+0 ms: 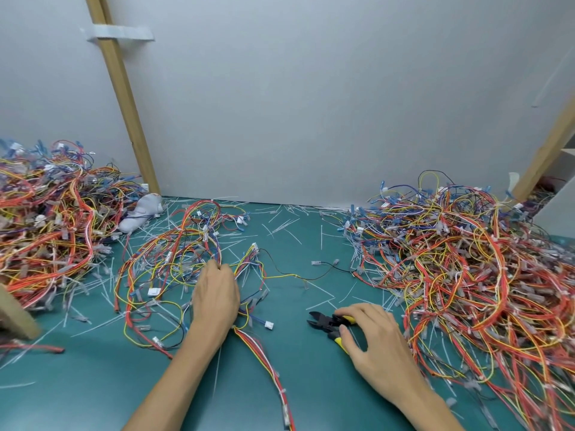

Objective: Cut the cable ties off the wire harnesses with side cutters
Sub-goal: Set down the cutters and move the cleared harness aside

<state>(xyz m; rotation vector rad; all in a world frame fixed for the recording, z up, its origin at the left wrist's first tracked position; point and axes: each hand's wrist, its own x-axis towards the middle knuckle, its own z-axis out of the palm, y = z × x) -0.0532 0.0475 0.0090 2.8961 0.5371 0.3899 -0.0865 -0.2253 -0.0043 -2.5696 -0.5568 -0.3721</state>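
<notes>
My left hand (215, 298) lies palm down on a wire harness (174, 256) of red, yellow and blue wires in the middle of the green mat (93, 384), its fingers curled round a bundle of the wires. A tail of that harness (267, 365) runs out from under my wrist toward the near edge. The side cutters (326, 325), black jaws and yellow handles, lie on the mat with jaws pointing left. My right hand (371, 337) is on them, thumb and fingers curled round the handles.
A big heap of harnesses (473, 275) fills the right side. Another heap (46, 231) sits at the left. Cut white cable ties (280, 227) litter the mat. A grey wall with wooden battens (124, 98) stands behind. A white glove (141, 213) lies at the back left.
</notes>
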